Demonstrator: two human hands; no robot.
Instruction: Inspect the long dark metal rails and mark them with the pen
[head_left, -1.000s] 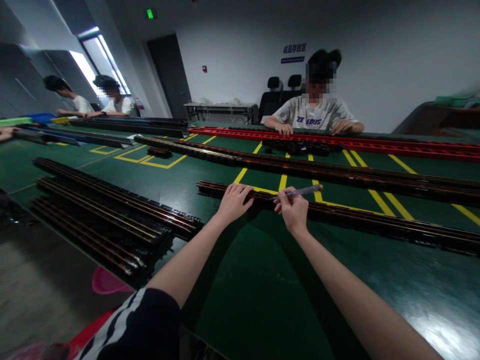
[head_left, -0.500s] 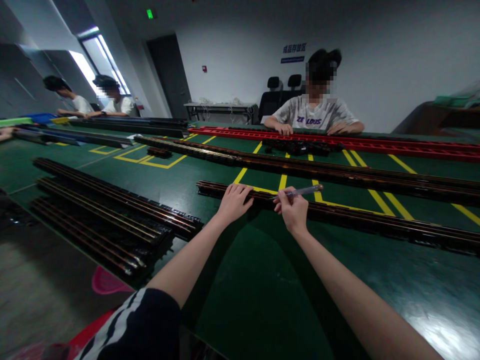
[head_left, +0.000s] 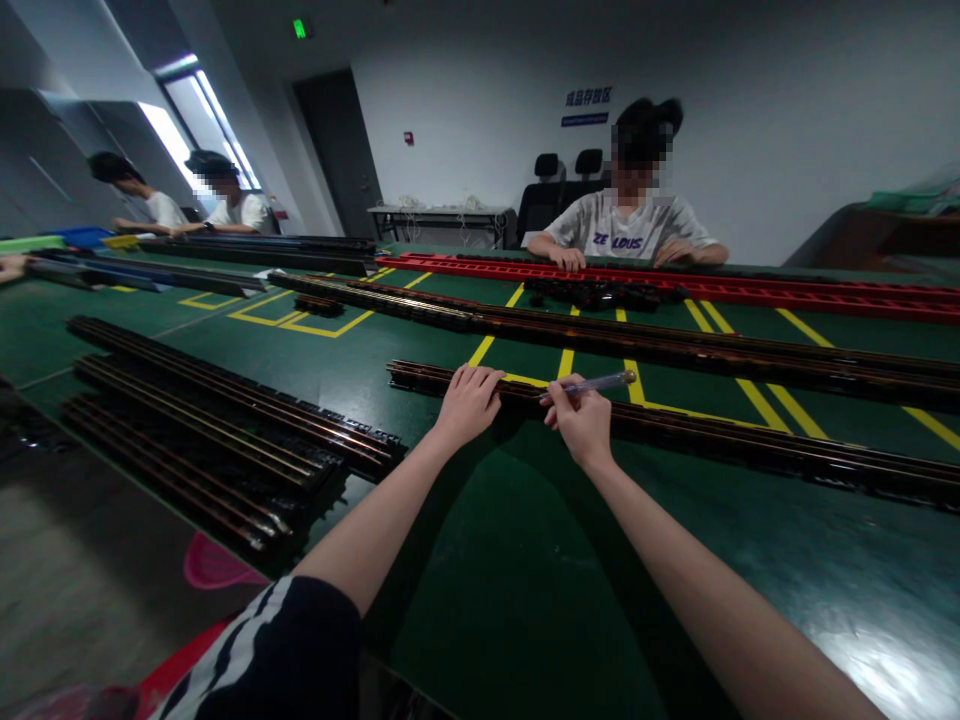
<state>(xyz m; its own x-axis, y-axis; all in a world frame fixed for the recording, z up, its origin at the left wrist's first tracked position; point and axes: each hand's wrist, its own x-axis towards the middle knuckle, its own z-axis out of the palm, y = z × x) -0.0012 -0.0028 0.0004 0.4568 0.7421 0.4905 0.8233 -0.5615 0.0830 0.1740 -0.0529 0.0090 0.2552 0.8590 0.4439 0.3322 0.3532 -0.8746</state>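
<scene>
A long black rail with copper-coloured strips (head_left: 750,448) runs across the green table in front of me. My left hand (head_left: 469,408) grips it near its left end, fingers over the top and thumb on the near side. In my right hand (head_left: 582,418) is a slim pen-like tool with a clear handle (head_left: 604,382), pinched between thumb and fingers. The tool slants, its gold-coloured end up to the right and its thin tip down at the rail beside my left hand. Whether the tip touches the rail I cannot make out.
Several similar rails (head_left: 217,430) lie at the left table edge. Another long rail (head_left: 675,350) crosses beyond mine. Farther back are red ladder-like rails (head_left: 825,292) and a dark pile (head_left: 600,293), with a person (head_left: 637,225) seated behind. Two more people sit far left.
The rail has shifted slightly left. My right hand has moved a little left with the tool, nearer to my left hand, which stays on the rail.
</scene>
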